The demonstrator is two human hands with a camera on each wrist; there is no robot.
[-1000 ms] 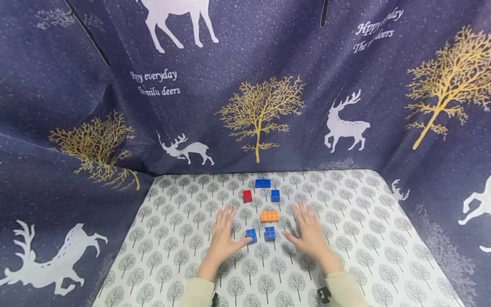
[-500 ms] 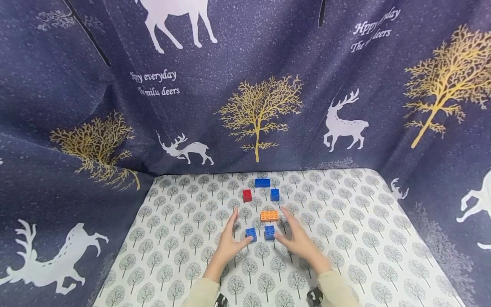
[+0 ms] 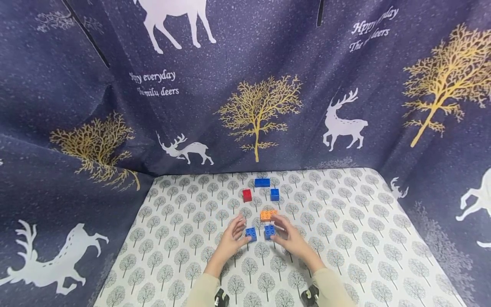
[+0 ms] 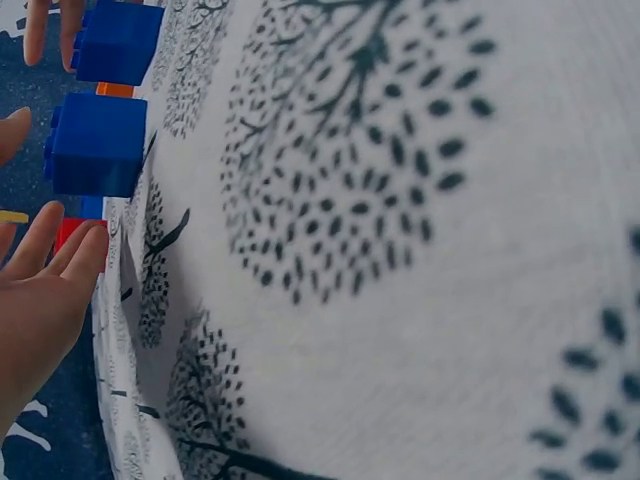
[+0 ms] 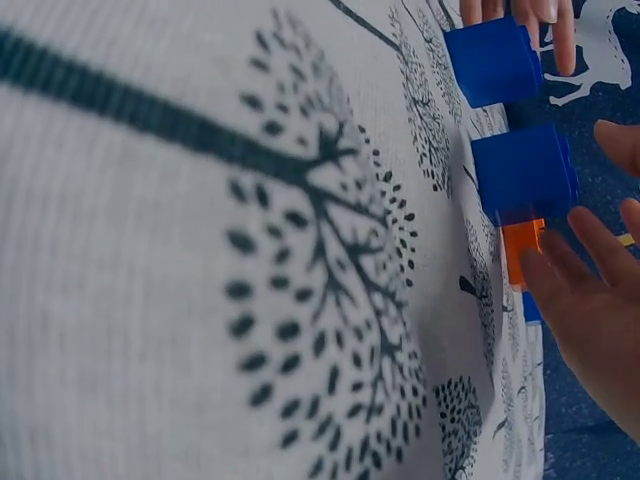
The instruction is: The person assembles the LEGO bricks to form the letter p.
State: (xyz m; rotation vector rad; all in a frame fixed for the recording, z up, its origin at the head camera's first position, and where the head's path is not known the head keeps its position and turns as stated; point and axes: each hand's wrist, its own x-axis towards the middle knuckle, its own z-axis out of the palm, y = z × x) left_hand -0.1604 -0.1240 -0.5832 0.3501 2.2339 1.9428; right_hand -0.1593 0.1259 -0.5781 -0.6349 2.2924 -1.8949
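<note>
Two square blue building bricks stand studs-up, side by side and apart, between my hands. My left hand (image 3: 228,241) is beside the left blue brick (image 3: 251,234), fingers gently bent and thumb near its front. In the left wrist view a gap shows between thumb and fingers (image 4: 85,255) and this brick (image 4: 98,145). My right hand (image 3: 293,244) is around the right blue brick (image 3: 270,232), loosely curved. Its thumb stands off the brick (image 5: 525,173) in the right wrist view. Fingers of that hand partly cover an orange brick (image 3: 266,215).
Farther back on the tree-print cloth (image 3: 172,256) lie a red brick (image 3: 247,195), a small blue brick (image 3: 274,195) and a longer blue brick (image 3: 262,183). A dark blue deer-print curtain (image 3: 215,128) hangs around the back and sides.
Both hands have moved inward toward the two near blue bricks, the right hand farther leftward. Their fingers went from spread to more bent. The bricks stay where they were.
</note>
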